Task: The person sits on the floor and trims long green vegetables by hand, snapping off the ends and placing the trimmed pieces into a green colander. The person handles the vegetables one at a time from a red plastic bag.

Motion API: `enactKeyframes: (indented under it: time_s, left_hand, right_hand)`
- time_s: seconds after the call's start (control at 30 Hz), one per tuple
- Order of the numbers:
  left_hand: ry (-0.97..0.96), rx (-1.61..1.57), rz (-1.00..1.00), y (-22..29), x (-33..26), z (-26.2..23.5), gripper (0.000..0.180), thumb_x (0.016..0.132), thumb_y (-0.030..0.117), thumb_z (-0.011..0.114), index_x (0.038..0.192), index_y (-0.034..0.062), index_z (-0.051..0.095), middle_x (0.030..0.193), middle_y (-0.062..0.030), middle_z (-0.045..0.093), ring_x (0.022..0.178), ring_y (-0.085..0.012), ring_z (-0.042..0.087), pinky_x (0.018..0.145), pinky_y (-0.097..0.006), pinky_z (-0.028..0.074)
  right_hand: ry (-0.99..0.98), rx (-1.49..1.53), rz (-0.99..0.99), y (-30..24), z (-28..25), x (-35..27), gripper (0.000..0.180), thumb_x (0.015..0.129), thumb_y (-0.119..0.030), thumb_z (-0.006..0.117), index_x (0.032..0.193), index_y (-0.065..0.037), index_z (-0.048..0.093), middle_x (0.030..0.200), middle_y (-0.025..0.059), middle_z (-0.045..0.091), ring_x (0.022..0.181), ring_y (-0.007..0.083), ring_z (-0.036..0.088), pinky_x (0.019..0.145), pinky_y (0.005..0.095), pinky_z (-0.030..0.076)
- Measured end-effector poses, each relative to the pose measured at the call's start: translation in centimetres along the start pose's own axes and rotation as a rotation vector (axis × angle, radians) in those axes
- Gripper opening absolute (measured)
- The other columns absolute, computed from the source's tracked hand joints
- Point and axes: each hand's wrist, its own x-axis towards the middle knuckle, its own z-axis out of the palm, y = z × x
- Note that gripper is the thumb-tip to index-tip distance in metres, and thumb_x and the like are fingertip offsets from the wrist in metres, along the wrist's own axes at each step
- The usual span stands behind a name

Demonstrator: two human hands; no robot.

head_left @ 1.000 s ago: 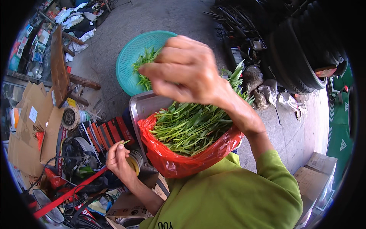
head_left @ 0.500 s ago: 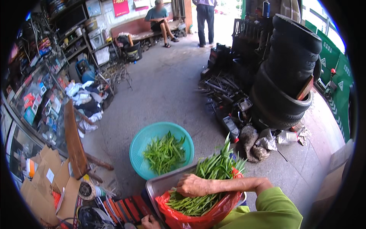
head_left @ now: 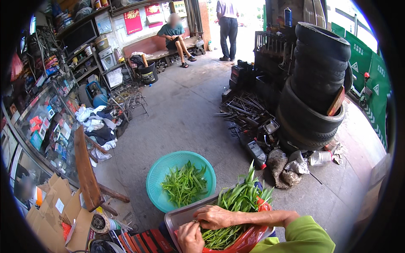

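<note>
A heap of long-leaved greens (head_left: 241, 198) lies in a red plastic bag (head_left: 247, 238), which rests on a grey metal tray (head_left: 171, 217) close in front of me. Over the stem ends, my right hand (head_left: 214, 217) is closed with its fingertips pinched. My left hand (head_left: 190, 237) is closed beside it at the tray's left, its fingertips almost meeting the right ones. Whatever is between the fingers is too small and covered to make out. Beyond the tray, a turquoise plastic colander (head_left: 154, 179) on the floor holds a smaller pile of picked greens (head_left: 184, 182).
A wooden bench (head_left: 86, 173) and an opened cardboard box (head_left: 52, 219) stand at the left. Stacked tyres (head_left: 318, 80), a grey bottle (head_left: 256, 152) and metal parts (head_left: 249, 105) are at the right. At the back, a person (head_left: 174, 36) sits and another person (head_left: 228, 29) stands.
My left hand has come up from beside the tray to meet the right hand over the greens. The view has tilted up slightly, so the scene sits lower.
</note>
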Motion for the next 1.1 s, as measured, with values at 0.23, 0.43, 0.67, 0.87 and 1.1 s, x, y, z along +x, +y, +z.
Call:
enactKeyframes:
  time_s: [0.23, 0.43, 0.67, 0.87, 1.1]
  left_hand:
    - [0.117, -0.139, 0.015, 2.1, 0.4, -1.3, 0.013, 0.081, -0.006, 0.063, 0.090, -0.0006, 0.070, 0.091, -0.0138, 0.069, 0.088, -0.0329, 0.064, 0.082, -0.043, 0.049]
    - [0.349, -0.037, -0.062, 2.9, 1.0, -3.1, 0.012, 0.081, -0.001, 0.069, 0.094, -0.0011, 0.071, 0.088, -0.0164, 0.069, 0.083, -0.0333, 0.066, 0.076, -0.040, 0.052]
    - [0.634, -0.626, -0.513, 0.3, 0.5, -2.6, 0.019, 0.093, 0.001, 0.060, 0.110, -0.0076, 0.064, 0.092, -0.0155, 0.070, 0.078, -0.0180, 0.067, 0.078, -0.031, 0.056]
    - [0.618, -0.636, -0.518, 0.8, -0.2, -1.5, 0.015, 0.091, -0.003, 0.064, 0.105, -0.0082, 0.065, 0.089, -0.0156, 0.071, 0.079, -0.0158, 0.069, 0.077, -0.026, 0.056]
    - [0.407, -0.500, -0.467, 2.3, 0.1, -1.0, 0.019, 0.093, 0.000, 0.062, 0.111, -0.0080, 0.063, 0.093, -0.0135, 0.071, 0.084, -0.0142, 0.068, 0.080, -0.026, 0.054]
  right_hand:
    - [-0.090, 0.268, 0.084, -3.1, -3.2, -0.6, 0.020, 0.084, -0.010, 0.065, 0.099, 0.002, 0.062, 0.118, 0.0175, 0.060, 0.103, 0.0368, 0.061, 0.085, 0.0417, 0.051]
    - [0.066, 0.511, 0.150, -5.7, -6.1, -0.4, 0.047, 0.089, -0.018, 0.070, 0.130, -0.002, 0.055, 0.130, 0.0180, 0.057, 0.120, 0.0296, 0.057, 0.097, 0.0426, 0.048]
    - [0.385, 0.205, 0.274, -6.1, -8.6, -1.3, 0.059, 0.083, -0.016, 0.076, 0.135, -0.002, 0.051, 0.114, 0.0149, 0.065, 0.106, 0.0245, 0.064, 0.093, 0.0397, 0.050]
    - [0.642, -0.206, 0.169, -6.1, -7.8, -2.2, 0.047, 0.079, -0.004, 0.076, 0.122, 0.000, 0.059, 0.118, 0.0188, 0.064, 0.100, 0.0332, 0.064, 0.089, 0.0421, 0.049]
    - [0.519, -0.552, -0.154, -9.5, -7.8, -1.8, 0.036, 0.069, -0.014, 0.076, 0.104, -0.006, 0.071, 0.114, 0.0115, 0.067, 0.106, 0.0287, 0.062, 0.100, 0.0538, 0.041]
